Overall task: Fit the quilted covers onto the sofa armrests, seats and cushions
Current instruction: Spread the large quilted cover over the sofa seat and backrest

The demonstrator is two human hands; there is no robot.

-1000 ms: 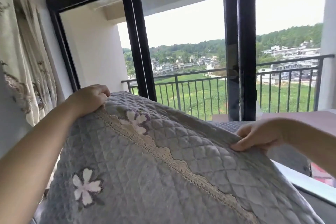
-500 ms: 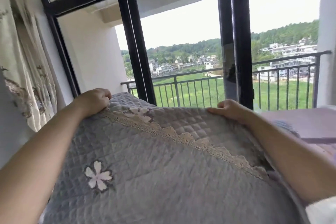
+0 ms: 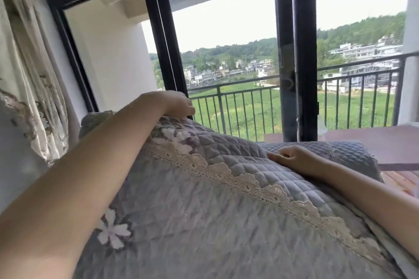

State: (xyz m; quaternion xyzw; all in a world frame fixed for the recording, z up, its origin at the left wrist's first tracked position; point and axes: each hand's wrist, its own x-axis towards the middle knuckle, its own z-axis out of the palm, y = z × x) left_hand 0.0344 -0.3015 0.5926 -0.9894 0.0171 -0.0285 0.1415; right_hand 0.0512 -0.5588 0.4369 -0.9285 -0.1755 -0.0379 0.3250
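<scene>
Now the left hand (image 3: 179,104) has slid along to grip the top edge of the quilted cover (image 3: 204,199), while the right hand (image 3: 292,157), loosely curled, has dropped onto its face (smoothing, probably): cushion nearly dressed.

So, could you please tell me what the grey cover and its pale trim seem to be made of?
The grey cover looks like matte quilted fabric, going by its diamond stitching. The pale trim looks like cream lace, scalloped and pierced with small holes; the fibre cannot be told.
</scene>
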